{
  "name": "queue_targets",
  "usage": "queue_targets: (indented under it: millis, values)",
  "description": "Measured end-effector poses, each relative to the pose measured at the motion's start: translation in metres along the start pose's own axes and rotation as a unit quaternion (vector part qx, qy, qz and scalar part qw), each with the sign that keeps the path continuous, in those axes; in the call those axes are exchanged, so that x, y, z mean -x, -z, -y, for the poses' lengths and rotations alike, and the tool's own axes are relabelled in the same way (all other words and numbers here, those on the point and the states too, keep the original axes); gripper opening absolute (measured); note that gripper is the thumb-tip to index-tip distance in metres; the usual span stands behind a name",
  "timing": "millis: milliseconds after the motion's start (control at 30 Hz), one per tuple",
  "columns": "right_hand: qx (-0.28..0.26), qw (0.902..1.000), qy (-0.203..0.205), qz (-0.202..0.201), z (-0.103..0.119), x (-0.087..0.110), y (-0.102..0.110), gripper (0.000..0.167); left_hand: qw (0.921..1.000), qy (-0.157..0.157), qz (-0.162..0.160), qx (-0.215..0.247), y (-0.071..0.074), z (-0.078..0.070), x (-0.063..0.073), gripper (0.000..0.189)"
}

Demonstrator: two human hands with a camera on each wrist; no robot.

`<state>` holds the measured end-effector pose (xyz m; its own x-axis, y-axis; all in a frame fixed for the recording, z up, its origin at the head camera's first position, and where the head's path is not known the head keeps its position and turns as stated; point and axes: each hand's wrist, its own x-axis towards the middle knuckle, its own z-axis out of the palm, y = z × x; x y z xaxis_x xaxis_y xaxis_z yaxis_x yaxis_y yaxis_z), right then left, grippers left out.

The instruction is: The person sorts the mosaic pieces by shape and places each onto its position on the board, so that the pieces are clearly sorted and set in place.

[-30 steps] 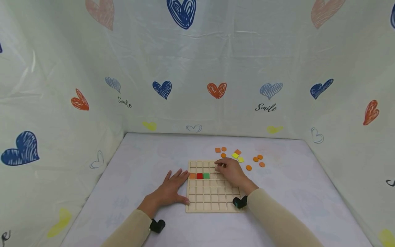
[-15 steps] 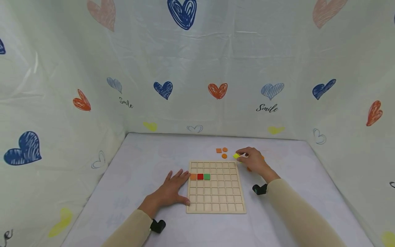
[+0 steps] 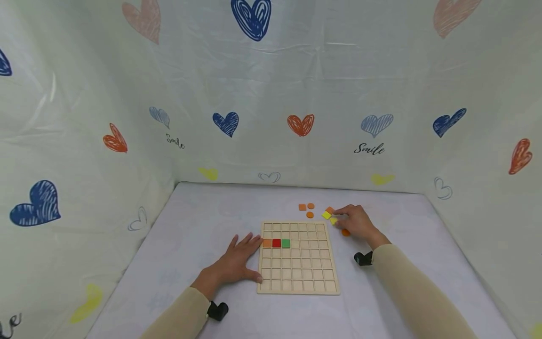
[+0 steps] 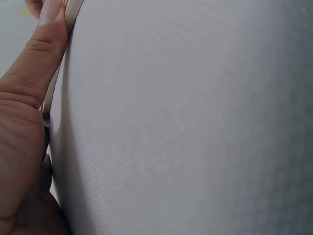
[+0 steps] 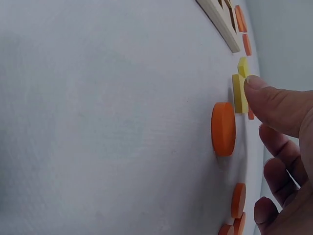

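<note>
A wooden grid board [image 3: 298, 285] lies on the table, with an orange square tile [image 3: 267, 243], a red square tile [image 3: 276, 243] and a green square tile [image 3: 286, 243] side by side in one row. My left hand [image 3: 235, 261] rests spread along its left edge, the thumb on the lower part. Past the board's far right corner, my right hand [image 3: 357, 222] reaches over a yellow square tile [image 3: 333, 221], thumb tip right at it in the right wrist view. Its other fingers bend loosely. Another yellow tile [image 3: 326, 215] and an orange square tile [image 3: 330, 210] lie beside the fingertips.
Left of these lie another orange square [image 3: 302, 207] and two orange discs [image 3: 310, 215]. An orange disc [image 5: 223, 129] sits beneath the right hand, with several more [image 5: 238, 200] behind it. A patterned curtain [image 3: 262, 155] closes off the table's back.
My right hand has left the board and moved right to the loose yellow tiles, then shifted slightly from one yellow tile to the other. My left hand has stayed at the board's edge.
</note>
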<state>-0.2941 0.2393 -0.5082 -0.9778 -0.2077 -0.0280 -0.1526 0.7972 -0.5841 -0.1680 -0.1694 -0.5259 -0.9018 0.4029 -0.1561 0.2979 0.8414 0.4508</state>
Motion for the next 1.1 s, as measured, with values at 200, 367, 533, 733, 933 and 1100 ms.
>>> queue_targets:
  millis: [200,367,533,733,933,1100]
  values:
    - [0.024,0.9996,0.016,-0.004,-0.005,0.000,-0.001,0.034,1.0000,-0.003,0.000,-0.004,0.000,-0.001,0.000,0.121]
    - [0.027,0.9994,0.019,-0.008,-0.007,-0.001,-0.001,0.034,1.0000,-0.006,0.000,-0.002,0.000,-0.001,0.000,0.121]
    - [0.022,0.9996,0.014,-0.008,-0.009,-0.001,-0.003,0.030,1.0000,-0.003,0.001,-0.005,0.000,-0.001,0.000,0.122]
    - [0.001,0.9995,0.022,-0.025,-0.010,0.003,-0.001,0.028,1.0000,-0.004,0.003,-0.003,0.000,-0.001,0.000,0.122]
    - [-0.070,0.9969,-0.011,-0.034,-0.006,0.007,0.002,0.032,1.0000,-0.005,0.002,-0.004,0.000,0.001,0.000,0.123]
    - [-0.111,0.9911,-0.029,-0.067,0.002,0.008,0.002,0.032,1.0000,-0.004,0.002,-0.001,0.000,0.001,0.000,0.123]
